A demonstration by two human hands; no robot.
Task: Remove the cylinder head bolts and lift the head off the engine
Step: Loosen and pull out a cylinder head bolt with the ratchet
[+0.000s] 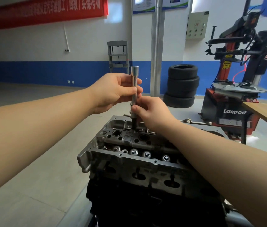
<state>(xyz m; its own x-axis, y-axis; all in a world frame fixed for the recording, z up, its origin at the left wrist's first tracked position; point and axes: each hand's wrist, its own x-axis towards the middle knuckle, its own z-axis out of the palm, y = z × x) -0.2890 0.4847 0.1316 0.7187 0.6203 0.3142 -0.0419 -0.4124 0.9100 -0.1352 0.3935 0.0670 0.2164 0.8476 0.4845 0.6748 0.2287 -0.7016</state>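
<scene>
left hand (113,90) pinches extension bar (134,86) | right hand (150,112) pinches its lower end | bar seated at cylinder head (129,154) far edge | head still on engine (146,202), bolts underway

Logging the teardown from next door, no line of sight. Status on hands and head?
Both hands, left and right, grip upright extension bar. Its dark lower end sits in cylinder head. Head still on engine. Nothing obstructing.

arms: bare to frame edge; hands (113,90): ungloved; no sleeves visible
</scene>
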